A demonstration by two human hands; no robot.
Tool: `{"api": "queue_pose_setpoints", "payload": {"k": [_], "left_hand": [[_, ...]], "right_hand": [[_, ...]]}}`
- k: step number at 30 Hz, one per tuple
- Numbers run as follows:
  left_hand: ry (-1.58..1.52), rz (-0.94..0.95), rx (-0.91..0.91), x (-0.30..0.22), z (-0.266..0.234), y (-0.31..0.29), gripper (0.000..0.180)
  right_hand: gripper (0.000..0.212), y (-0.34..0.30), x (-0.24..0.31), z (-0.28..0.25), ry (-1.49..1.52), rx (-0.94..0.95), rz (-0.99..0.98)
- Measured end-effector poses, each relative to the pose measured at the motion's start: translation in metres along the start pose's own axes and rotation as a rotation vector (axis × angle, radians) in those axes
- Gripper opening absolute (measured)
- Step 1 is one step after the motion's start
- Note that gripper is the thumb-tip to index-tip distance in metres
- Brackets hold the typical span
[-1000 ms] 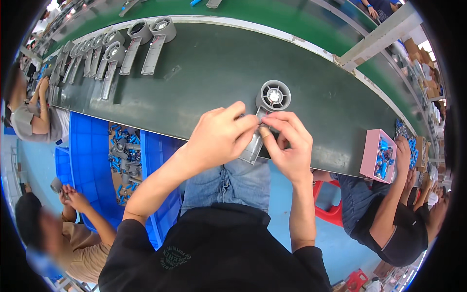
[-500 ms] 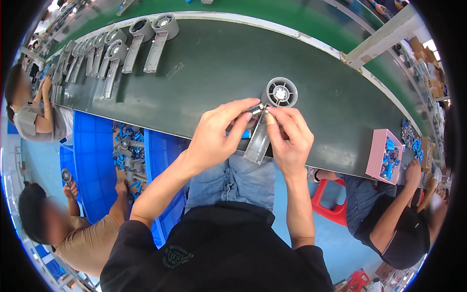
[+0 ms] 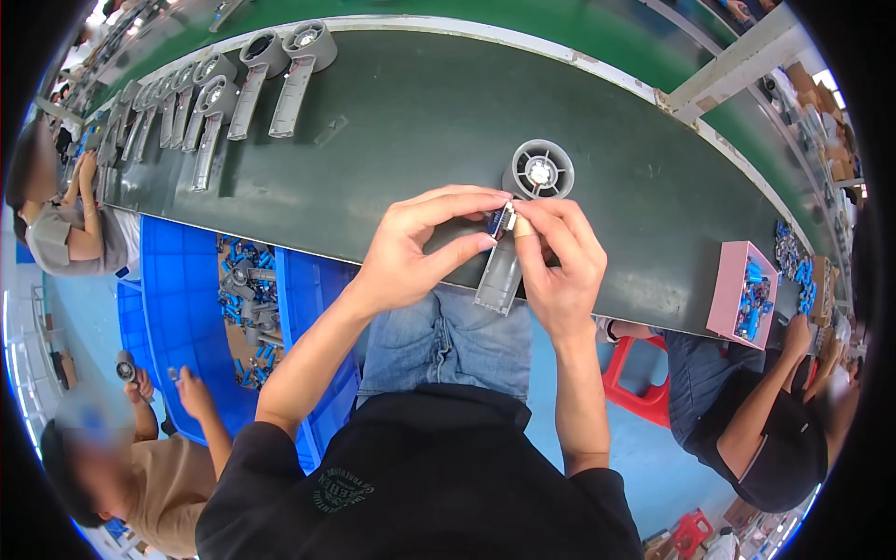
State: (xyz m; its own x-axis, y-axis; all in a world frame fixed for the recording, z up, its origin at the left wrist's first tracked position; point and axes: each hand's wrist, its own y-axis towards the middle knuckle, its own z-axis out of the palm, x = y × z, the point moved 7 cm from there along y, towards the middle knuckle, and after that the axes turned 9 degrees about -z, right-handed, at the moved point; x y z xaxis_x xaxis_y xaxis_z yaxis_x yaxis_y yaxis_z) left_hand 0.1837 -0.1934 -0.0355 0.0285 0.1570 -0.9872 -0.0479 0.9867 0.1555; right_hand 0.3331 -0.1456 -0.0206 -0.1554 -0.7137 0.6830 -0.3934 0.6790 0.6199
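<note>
A grey handheld fan body (image 3: pixel 499 280) lies at the table's near edge, its round head away from me and its open handle toward me. Over the handle's upper part, my left hand (image 3: pixel 415 245) pinches a small circuit board (image 3: pixel 501 221) between thumb and fingers. My right hand (image 3: pixel 566 261) is closed at the same board, with thumb and fingertips pressed together near its white end piece. Whether the right fingertips also hold a wire or plug is too small to make out. A finger of that hand wears a pale wrap.
Several grey fan bodies (image 3: pixel 245 103) stand in rows at the far left. A pink box (image 3: pixel 730 294) of blue parts is at the right edge. Below the table on the left is a blue bin (image 3: pixel 182 327) with loose parts. Co-workers (image 3: pixel 168 476) sit on both sides.
The circuit board has turned more upright and come against my right fingertips. The blue cylinder seen under my left hand is no longer visible. The left co-worker's hand has risen from the bin.
</note>
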Motion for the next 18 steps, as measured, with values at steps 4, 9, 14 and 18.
{"api": "queue_pose_setpoints", "payload": {"k": [4, 9, 14, 18], "left_hand": [[0.07, 0.011, 0.019, 0.001, -0.001, -0.001, 0.039], [0.164, 0.037, 0.042, 0.0, -0.002, -0.001, 0.041], [0.265, 0.084, 0.021, -0.006, -0.001, 0.0, 0.034], [0.329, 0.085, 0.077, -0.007, 0.0, 0.002, 0.042]], "right_hand": [[0.013, 0.0, -0.003, -0.001, 0.012, -0.007, 0.018], [0.012, -0.001, -0.004, 0.0, 0.001, 0.001, 0.015], [0.012, 0.007, 0.001, -0.003, -0.055, 0.059, -0.012], [0.012, 0.008, -0.001, -0.004, -0.061, 0.096, -0.031]]}}
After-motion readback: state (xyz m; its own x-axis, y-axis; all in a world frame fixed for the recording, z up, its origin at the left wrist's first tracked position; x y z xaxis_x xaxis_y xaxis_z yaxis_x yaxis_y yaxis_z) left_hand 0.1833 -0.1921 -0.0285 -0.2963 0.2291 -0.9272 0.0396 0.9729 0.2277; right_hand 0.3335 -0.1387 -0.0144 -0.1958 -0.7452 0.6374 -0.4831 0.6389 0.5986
